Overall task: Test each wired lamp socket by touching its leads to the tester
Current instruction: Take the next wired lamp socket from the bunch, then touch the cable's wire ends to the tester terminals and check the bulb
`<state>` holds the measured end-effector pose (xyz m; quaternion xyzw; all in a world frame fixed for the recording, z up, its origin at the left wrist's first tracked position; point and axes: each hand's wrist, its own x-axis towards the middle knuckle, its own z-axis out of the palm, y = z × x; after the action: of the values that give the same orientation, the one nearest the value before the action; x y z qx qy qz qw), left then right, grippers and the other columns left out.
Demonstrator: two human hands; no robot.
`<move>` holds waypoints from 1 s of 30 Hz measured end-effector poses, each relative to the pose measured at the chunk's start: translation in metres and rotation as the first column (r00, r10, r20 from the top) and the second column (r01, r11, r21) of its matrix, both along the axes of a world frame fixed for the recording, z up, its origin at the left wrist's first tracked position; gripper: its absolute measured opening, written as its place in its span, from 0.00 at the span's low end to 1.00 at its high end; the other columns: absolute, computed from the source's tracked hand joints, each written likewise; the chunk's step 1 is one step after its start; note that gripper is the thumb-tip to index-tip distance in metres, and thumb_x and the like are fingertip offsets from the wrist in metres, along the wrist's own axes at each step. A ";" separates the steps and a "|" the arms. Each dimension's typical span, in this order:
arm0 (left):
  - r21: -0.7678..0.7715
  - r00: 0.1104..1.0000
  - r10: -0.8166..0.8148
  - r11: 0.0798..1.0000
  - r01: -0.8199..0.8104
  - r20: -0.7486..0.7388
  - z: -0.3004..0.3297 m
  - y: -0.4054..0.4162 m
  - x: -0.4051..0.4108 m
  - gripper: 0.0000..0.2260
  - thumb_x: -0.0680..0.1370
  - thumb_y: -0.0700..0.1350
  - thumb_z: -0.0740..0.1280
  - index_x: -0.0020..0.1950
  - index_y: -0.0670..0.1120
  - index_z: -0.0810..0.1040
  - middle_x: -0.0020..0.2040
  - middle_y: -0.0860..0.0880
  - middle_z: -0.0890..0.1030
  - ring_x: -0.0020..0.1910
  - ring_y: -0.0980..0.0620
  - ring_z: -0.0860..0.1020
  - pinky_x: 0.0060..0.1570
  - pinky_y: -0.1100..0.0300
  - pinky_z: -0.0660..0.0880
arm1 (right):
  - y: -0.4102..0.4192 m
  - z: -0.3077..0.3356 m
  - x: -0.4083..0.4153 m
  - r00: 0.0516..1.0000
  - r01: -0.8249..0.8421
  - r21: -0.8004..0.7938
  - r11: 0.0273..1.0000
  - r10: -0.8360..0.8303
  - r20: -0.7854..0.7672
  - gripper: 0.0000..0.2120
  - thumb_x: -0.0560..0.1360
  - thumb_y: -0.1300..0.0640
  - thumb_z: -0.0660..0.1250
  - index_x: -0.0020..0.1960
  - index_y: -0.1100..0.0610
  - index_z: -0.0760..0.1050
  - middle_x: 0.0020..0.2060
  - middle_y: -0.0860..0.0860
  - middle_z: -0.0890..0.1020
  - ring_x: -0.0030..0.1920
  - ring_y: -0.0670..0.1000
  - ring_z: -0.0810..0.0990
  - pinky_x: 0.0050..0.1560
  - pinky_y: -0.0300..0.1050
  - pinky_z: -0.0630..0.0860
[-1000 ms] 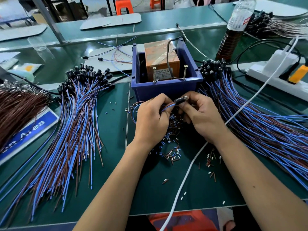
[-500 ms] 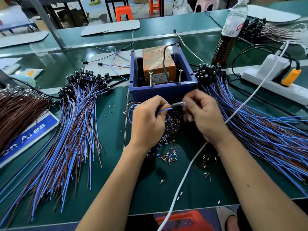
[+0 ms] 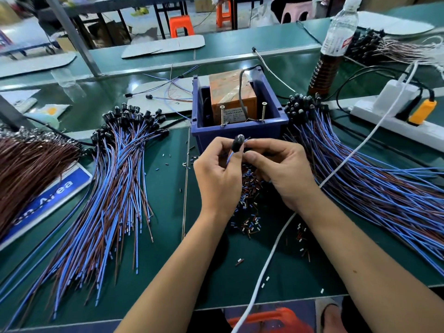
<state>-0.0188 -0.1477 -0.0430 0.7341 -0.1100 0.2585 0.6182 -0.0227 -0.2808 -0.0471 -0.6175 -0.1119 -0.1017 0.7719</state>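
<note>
A small black lamp socket [image 3: 237, 143] with blue and brown leads is upright between both hands, just in front of the tester. My left hand [image 3: 217, 175] pinches the socket and its leads. My right hand [image 3: 278, 169] curls its fingers beside the socket; what it grips is hidden. The tester [image 3: 231, 94] is an orange block in a blue bin [image 3: 236, 132], with two upright screws [image 3: 263, 111] at its front. A pile of wired sockets [image 3: 113, 179] lies to the left and another pile [image 3: 374, 174] to the right.
Cut bits of wire insulation [image 3: 248, 210] litter the green mat under the hands. A white cable [image 3: 271, 258] runs from a power strip [image 3: 398, 123] to the near edge. A bottle [image 3: 332, 46] stands behind the right pile. Brown wires [image 3: 26, 169] lie far left.
The socket has turned from lying sideways between the hands to standing upright in my left hand's fingers. Both hands stayed in front of the blue bin.
</note>
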 end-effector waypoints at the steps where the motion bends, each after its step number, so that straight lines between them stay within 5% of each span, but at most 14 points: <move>1: 0.001 1.000 -0.012 1.000 0.012 -0.002 0.000 0.000 0.000 0.08 0.80 0.41 0.69 0.41 0.50 0.78 0.33 0.60 0.77 0.33 0.61 0.73 0.37 0.66 0.70 | 0.001 0.001 -0.001 1.000 0.015 0.020 1.000 -0.015 -0.009 0.07 0.74 0.64 0.75 0.52 0.58 0.87 0.40 0.53 0.88 0.35 0.44 0.83 0.34 0.34 0.75; 5: -0.003 0.997 -0.066 0.998 0.065 -0.040 -0.001 -0.003 -0.003 0.06 0.78 0.38 0.70 0.42 0.46 0.82 0.35 0.56 0.81 0.35 0.60 0.79 0.39 0.65 0.75 | -0.001 0.003 -0.003 0.996 0.072 0.106 0.992 -0.066 -0.063 0.08 0.73 0.65 0.75 0.52 0.66 0.84 0.40 0.56 0.87 0.39 0.50 0.85 0.41 0.39 0.81; 8: 0.026 0.995 -0.082 0.996 0.083 -0.057 -0.002 -0.004 -0.002 0.05 0.79 0.36 0.70 0.44 0.43 0.83 0.37 0.53 0.83 0.37 0.53 0.81 0.39 0.54 0.80 | -0.002 0.004 -0.005 0.994 0.069 0.144 0.987 -0.055 -0.095 0.10 0.71 0.62 0.75 0.50 0.66 0.84 0.39 0.56 0.87 0.39 0.51 0.85 0.41 0.42 0.82; 13: 0.186 0.984 0.074 0.977 -0.105 0.164 0.000 -0.004 -0.003 0.05 0.80 0.39 0.69 0.45 0.42 0.83 0.41 0.49 0.80 0.40 0.52 0.78 0.40 0.54 0.76 | -0.008 0.003 -0.003 0.994 0.102 0.047 0.994 -0.101 -0.039 0.03 0.74 0.57 0.74 0.46 0.56 0.84 0.37 0.51 0.85 0.29 0.47 0.75 0.32 0.41 0.74; 19: 0.010 0.938 0.276 0.959 -0.284 0.208 0.001 0.004 0.000 0.05 0.81 0.39 0.69 0.46 0.42 0.82 0.37 0.50 0.81 0.37 0.49 0.80 0.37 0.51 0.76 | -0.012 0.006 0.001 1.000 0.029 0.110 0.993 -0.028 -0.013 0.05 0.86 0.60 0.61 0.50 0.55 0.71 0.52 0.60 0.87 0.25 0.50 0.72 0.32 0.44 0.76; 23: -0.082 0.936 0.330 0.943 -0.321 0.124 0.006 0.006 0.003 0.04 0.82 0.40 0.69 0.48 0.42 0.79 0.36 0.52 0.83 0.38 0.53 0.84 0.36 0.60 0.75 | -0.011 0.010 0.002 0.999 0.025 0.127 0.992 -0.028 0.021 0.06 0.87 0.59 0.57 0.52 0.57 0.68 0.55 0.61 0.86 0.26 0.51 0.74 0.35 0.46 0.78; 26: -0.093 0.941 0.323 0.945 -0.314 0.102 0.006 0.007 0.005 0.04 0.82 0.38 0.68 0.47 0.43 0.79 0.38 0.50 0.84 0.38 0.56 0.84 0.38 0.65 0.73 | -0.009 0.012 0.002 0.995 0.065 0.116 0.991 -0.073 0.066 0.06 0.87 0.58 0.58 0.51 0.56 0.68 0.50 0.61 0.87 0.24 0.51 0.72 0.32 0.46 0.75; 30: -0.079 0.953 0.285 0.957 -0.278 0.102 0.005 0.006 0.006 0.04 0.82 0.38 0.67 0.48 0.44 0.79 0.37 0.49 0.85 0.37 0.54 0.83 0.36 0.64 0.72 | -0.007 0.016 0.006 0.923 0.356 -0.010 0.934 -0.350 0.156 0.06 0.84 0.58 0.67 0.48 0.55 0.77 0.36 0.55 0.85 0.25 0.50 0.73 0.29 0.42 0.72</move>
<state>-0.0124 -0.1421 -0.0376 0.7063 -0.0305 0.3883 0.5911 -0.0172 -0.2877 -0.0314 -0.6325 -0.0592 -0.2838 0.7183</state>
